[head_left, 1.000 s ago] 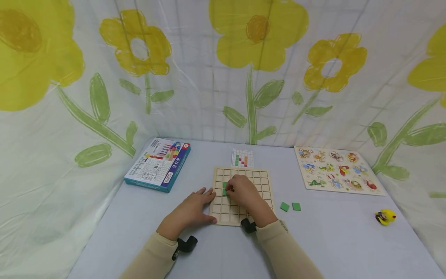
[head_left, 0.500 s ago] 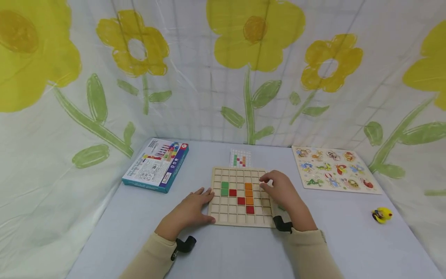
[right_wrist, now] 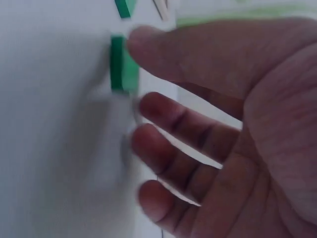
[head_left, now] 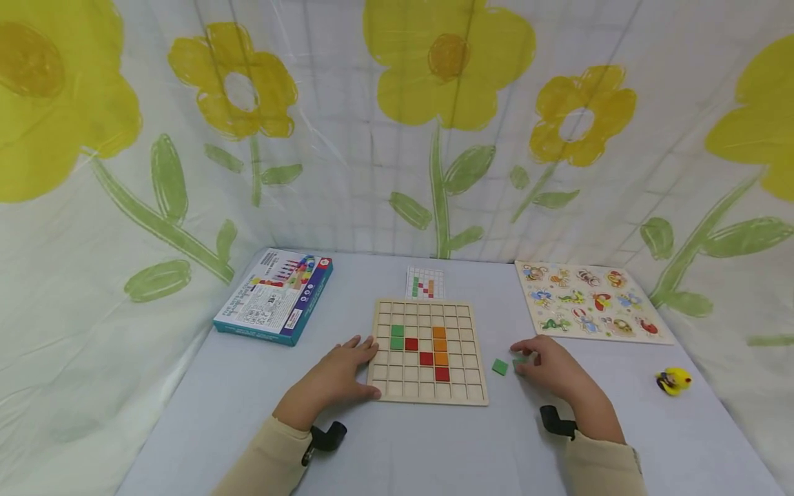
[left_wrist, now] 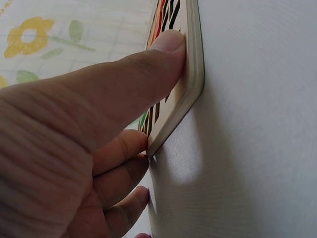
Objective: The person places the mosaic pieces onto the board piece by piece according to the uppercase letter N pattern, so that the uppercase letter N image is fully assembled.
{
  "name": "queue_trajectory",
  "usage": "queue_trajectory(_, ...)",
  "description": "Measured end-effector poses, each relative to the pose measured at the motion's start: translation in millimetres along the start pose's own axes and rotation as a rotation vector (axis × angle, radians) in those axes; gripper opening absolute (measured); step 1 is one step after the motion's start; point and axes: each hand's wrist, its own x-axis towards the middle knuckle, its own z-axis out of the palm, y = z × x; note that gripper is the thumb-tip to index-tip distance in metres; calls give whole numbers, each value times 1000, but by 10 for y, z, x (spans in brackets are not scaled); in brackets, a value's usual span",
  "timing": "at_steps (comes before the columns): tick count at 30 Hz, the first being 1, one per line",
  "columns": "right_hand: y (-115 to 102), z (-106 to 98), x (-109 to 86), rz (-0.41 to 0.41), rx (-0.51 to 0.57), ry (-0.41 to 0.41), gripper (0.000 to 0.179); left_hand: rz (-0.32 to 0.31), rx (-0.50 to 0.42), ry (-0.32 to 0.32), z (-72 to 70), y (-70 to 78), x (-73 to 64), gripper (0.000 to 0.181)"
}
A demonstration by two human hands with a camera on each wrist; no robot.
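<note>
A wooden grid board (head_left: 397, 393) lies mid-table, with green, red and orange square tiles in some cells. My left hand (head_left: 335, 375) rests at the board's left side. In the left wrist view its thumb (left_wrist: 171, 42) lies on the board's corner, its other fingers near the edge. My right hand (head_left: 555, 368) is right of the board, over a loose green tile (head_left: 517, 363) partly hidden by the fingers. In the right wrist view the thumb tip overlaps that green tile (right_wrist: 130, 72), and the fingers are spread apart from it. Another green tile (head_left: 500, 367) lies between this hand and the board.
Behind the board lies a pattern card (head_left: 424, 282) with coloured squares. A flat box (head_left: 273, 296) stands back left. An insect picture board (head_left: 592, 303) lies back right, and a small yellow toy figure (head_left: 673, 380) sits at the right. A flowered curtain (head_left: 347, 172) hangs behind the table.
My right hand has moved from the green tiles in the grid, rightward past the board's edge, to the loose green tiles. The left hand stays at the board's left side.
</note>
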Motion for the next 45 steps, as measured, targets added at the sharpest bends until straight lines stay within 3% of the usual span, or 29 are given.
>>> queue_trajectory(6,132,-26,-79,23,19,-11,28,-3,2,-2,0,0,-1,92)
queue_trajectory(17,104,73,-42,46,21,30,22,-6,-3,3,3,2,-10,92)
queue_trajectory(25,62,129,-29,120,54,117,21,-14,-1,4,10,5,-20,93)
queue_trajectory(30,4,150,-17,114,54,185,15,-10,-8,2,-1,15,-29,93)
queue_trajectory(36,-308,251,68,60,65,240,12,-10,-2,-4,13,2,-13,92)
queue_trajectory(45,-1107,662,309,-128,142,179,9,-8,-7,-7,7,-8,4,92)
